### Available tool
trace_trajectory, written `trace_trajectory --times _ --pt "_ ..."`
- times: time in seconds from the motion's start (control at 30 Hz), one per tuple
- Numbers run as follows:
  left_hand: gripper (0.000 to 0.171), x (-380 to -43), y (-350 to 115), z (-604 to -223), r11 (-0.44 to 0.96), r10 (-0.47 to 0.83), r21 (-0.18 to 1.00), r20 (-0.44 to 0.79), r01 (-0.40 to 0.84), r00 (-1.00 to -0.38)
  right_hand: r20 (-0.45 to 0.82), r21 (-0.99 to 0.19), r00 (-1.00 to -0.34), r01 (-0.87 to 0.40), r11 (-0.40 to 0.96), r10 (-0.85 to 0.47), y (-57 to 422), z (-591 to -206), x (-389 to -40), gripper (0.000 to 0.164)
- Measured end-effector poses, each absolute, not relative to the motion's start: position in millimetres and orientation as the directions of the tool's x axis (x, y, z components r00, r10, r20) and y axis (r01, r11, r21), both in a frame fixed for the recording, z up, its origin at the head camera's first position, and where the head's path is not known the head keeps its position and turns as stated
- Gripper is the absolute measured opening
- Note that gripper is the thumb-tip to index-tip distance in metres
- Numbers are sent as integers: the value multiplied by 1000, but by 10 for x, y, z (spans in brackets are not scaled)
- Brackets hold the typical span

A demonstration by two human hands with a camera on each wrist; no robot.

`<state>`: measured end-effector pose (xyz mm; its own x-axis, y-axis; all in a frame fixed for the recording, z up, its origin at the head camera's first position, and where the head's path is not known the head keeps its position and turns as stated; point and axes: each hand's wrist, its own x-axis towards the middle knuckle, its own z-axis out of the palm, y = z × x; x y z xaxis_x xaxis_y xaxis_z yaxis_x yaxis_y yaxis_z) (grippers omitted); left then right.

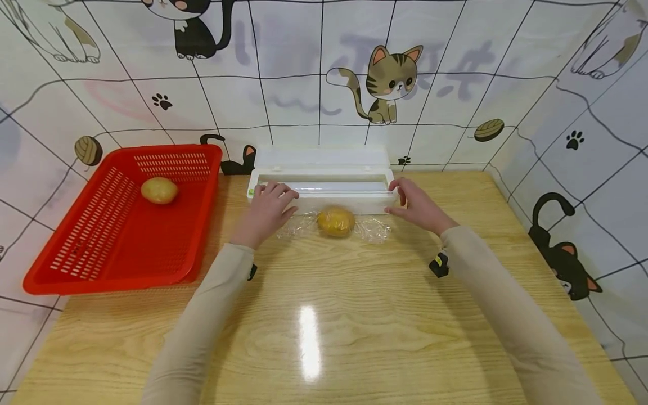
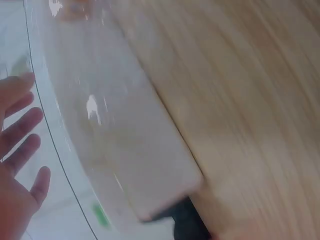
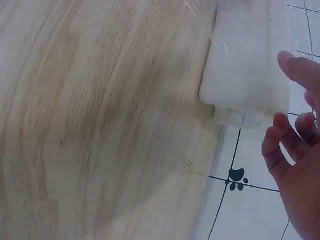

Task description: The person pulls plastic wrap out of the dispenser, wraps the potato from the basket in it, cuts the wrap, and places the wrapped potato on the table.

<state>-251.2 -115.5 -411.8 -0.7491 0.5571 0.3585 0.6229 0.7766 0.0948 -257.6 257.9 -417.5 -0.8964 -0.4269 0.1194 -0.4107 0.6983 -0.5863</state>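
A white cling film dispenser (image 1: 324, 203) stands at the back of the table with its lid (image 1: 321, 157) raised, a roll of film (image 1: 334, 187) lying inside. Right in front of it sits a potato (image 1: 336, 221) wrapped in cling film, the loose film (image 1: 372, 228) spreading out on both sides. My left hand (image 1: 266, 212) hovers over the dispenser's left end; the left wrist view has its fingers (image 2: 25, 122) spread and holding nothing. At the right end is my right hand (image 1: 419, 206), thumb (image 3: 297, 67) apart from the fingers, nothing between them.
A red plastic basket (image 1: 205, 225) stands at the left, with one unwrapped potato (image 1: 159, 190) in it. The wooden table (image 1: 364, 337) is bounded at the back and right by a wall covering (image 1: 288, 101) with cat drawings, close behind the dispenser.
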Motion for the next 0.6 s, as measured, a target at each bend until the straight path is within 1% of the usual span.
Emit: trace_trajectory --times 0.07,0.1,0.2,0.3,0.37,0.43,0.6 --pt "36 -2511 -1039 -4138 748 599 68 357 660 -716 142 -599 -883 -437 672 -448 2588 -4188 -2560 36" --pt "41 -2521 -987 -4153 742 610 64 349 667 -712 138 -606 -876 -444 660 -462 2595 -4190 -2552 32" --pt "55 -2556 -875 -4180 748 609 87 304 658 -733 108 -632 -863 -443 636 -493 2622 -4206 -2540 22" --pt "60 -2601 -826 -4216 773 582 120 259 623 -771 64 -659 -861 -417 626 -505 2652 -4225 -2523 20" --pt "60 -2618 -809 -4221 783 566 139 246 606 -787 42 -674 -860 -401 621 -509 2667 -4232 -2504 20" --pt "56 -2628 -806 -4223 785 564 143 240 603 -790 21 -682 -859 -386 621 -511 2674 -4239 -2484 21" --pt "40 -2618 -815 -4211 770 586 132 239 624 -774 -24 -704 -851 -358 614 -524 2670 -4251 -2467 27"
